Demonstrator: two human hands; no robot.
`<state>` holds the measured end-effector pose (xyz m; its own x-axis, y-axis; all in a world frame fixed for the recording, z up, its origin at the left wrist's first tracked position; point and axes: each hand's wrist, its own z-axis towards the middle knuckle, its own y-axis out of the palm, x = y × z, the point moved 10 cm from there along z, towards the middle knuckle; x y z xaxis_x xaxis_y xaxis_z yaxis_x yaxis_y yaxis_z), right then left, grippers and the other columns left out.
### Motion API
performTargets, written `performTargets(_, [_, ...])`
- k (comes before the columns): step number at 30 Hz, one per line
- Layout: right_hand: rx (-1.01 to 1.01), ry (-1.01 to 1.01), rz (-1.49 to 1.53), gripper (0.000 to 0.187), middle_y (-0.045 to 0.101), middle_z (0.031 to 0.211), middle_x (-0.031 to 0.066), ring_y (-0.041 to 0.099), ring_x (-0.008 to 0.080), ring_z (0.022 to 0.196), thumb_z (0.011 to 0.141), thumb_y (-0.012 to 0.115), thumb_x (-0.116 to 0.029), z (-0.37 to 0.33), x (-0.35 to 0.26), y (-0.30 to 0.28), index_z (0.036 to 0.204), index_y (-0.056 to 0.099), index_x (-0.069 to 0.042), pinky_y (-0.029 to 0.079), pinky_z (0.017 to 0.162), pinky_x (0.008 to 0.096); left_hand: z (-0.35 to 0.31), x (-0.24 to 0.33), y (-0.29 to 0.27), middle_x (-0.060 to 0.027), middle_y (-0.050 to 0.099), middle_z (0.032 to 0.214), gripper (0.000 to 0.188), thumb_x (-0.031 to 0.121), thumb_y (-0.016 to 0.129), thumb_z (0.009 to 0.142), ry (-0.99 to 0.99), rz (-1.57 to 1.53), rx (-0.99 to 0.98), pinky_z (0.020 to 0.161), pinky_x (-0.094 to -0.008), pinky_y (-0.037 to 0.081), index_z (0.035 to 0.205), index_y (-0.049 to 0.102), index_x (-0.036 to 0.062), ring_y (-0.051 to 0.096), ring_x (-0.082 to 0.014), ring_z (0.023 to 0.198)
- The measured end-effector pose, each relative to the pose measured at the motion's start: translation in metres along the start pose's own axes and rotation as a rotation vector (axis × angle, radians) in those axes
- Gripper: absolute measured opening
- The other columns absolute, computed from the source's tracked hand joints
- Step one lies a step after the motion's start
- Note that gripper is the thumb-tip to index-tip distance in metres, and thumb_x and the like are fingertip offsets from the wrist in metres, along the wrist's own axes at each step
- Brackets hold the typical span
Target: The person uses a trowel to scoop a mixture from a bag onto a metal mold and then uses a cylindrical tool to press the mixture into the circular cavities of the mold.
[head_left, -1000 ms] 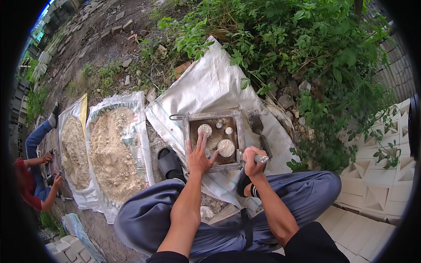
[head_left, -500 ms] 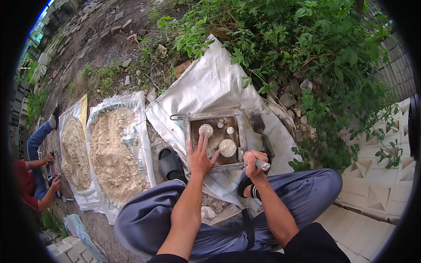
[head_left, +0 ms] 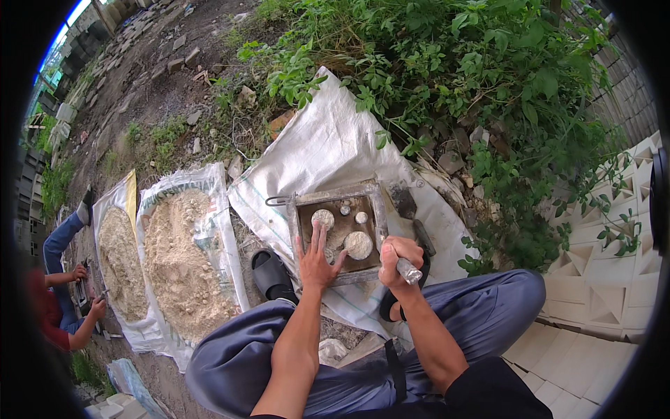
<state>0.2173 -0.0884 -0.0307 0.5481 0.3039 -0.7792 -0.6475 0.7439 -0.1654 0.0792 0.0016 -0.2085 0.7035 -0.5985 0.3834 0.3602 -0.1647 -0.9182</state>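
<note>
Fingers of the left hand (head_left: 317,260) lie spread flat inside a square metal mould (head_left: 340,232) at centre; at its 3 o'clock edge, the right hand (head_left: 398,262) fingers grip a metal tool handle (head_left: 407,270).

Outdoor daylight. Bare stony ground (head_left: 132,77) at upper left, leafy weeds (head_left: 488,77) above, pale patterned blocks (head_left: 607,279) at right.

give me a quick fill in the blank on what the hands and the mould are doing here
1. The left hand rests flat in the square ____ mould.
2. The right hand grips a tool with a ____ handle.
3. The mould sits on a ____ woven sack.
4. A trowel lies to the mould's ____.

Missing words: metal; metal; white; right
</note>
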Motion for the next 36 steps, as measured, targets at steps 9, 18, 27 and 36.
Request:
performTargets(9, [0.015,-0.007,-0.12,0.032,0.037,0.046,0.0095,0.043,0.0264,0.037,0.082,0.051,-0.006,0.033,0.013,0.003,0.053,0.038,-0.003,0.029,0.041,0.0362,0.003,0.001,-0.002,-0.0066,0.023,0.15,0.079,0.051,0.057,0.08,-0.024,-0.057,-0.048,0.112,-0.0467,0.009,0.14,0.031,0.0072,0.04,-0.0181,0.128])
performTargets(18, [-0.065,0.263,-0.018,0.033,0.034,0.048,0.0157,0.034,0.0298,0.041,0.084,0.05,-0.011,0.042,0.072,0.022,0.057,0.035,0.001,0.028,0.044,0.0382,0.002,0.0,-0.003,-0.0068,0.024,0.149,0.078,0.05,0.058,0.08,-0.008,-0.046,-0.015,0.112,-0.047,0.009,0.14,0.031,0.0077,0.038,-0.0183,0.129])
performTargets(27, [-0.072,0.067,-0.079,0.033,0.032,0.049,0.0154,0.031,0.0204,0.042,0.083,0.052,-0.011,0.07,0.066,0.027,0.057,0.036,0.002,0.03,0.045,0.0365,0.003,0.002,-0.001,-0.0066,0.023,0.15,0.081,0.05,0.058,0.08,-0.002,0.01,-0.009,0.113,-0.0464,0.009,0.142,0.028,0.0087,0.043,-0.0195,0.126])
performTargets(36, [-0.012,0.359,0.17,0.032,0.033,0.046,0.0087,0.038,0.0187,0.041,0.081,0.05,-0.01,0.05,0.12,0.02,0.054,0.037,0.001,0.028,0.045,0.0351,0.001,0.005,0.001,-0.0066,0.025,0.149,0.081,0.05,0.06,0.079,-0.014,0.002,-0.048,0.113,-0.0465,0.009,0.141,0.03,0.009,0.035,-0.0177,0.132])
